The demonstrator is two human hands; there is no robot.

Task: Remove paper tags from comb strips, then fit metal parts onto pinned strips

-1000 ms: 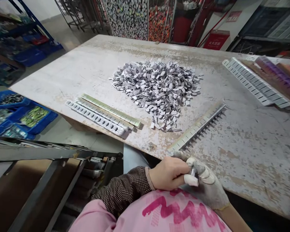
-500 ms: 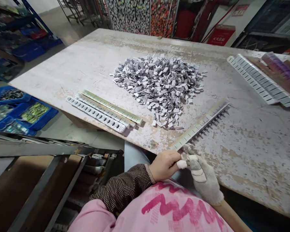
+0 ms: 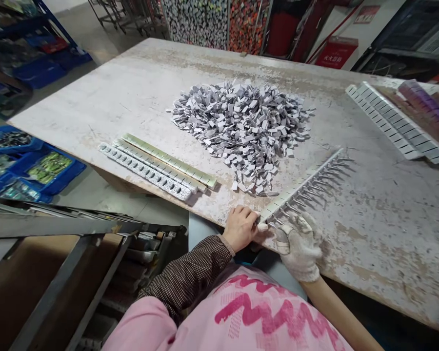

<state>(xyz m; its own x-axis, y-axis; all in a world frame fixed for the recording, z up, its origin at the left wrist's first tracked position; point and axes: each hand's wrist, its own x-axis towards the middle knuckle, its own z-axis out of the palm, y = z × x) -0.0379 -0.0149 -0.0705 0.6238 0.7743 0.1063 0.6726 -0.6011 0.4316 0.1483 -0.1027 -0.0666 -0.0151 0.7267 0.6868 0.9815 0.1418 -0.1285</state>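
My left hand (image 3: 240, 228), with a white cover on one digit, is closed on the near end of a slotted strip (image 3: 300, 186) at the table's edge. Thin metal prongs, like clips, stick out along the strip's right side. My right hand (image 3: 299, 247), in a pale, worn work glove, has its fingers curled beside the nearest prongs; what they pinch is hidden. Beyond the strip lies a heap of small flat grey-white pieces (image 3: 241, 129). To the left, a pale green slotted strip (image 3: 170, 161) lies beside a white strip with dark holes (image 3: 144, 170).
More slotted strips (image 3: 398, 122), white and purple, lie at the table's right. Blue bins (image 3: 53, 170) with small parts stand below the table's left edge. A metal rack (image 3: 58, 226) is close at my lower left. Behind the table is a red box (image 3: 336, 52).
The strip has rolled over a little, so its prongs show more fully. My left hand has moved up and left onto its end; my right hand has drawn apart from the left.
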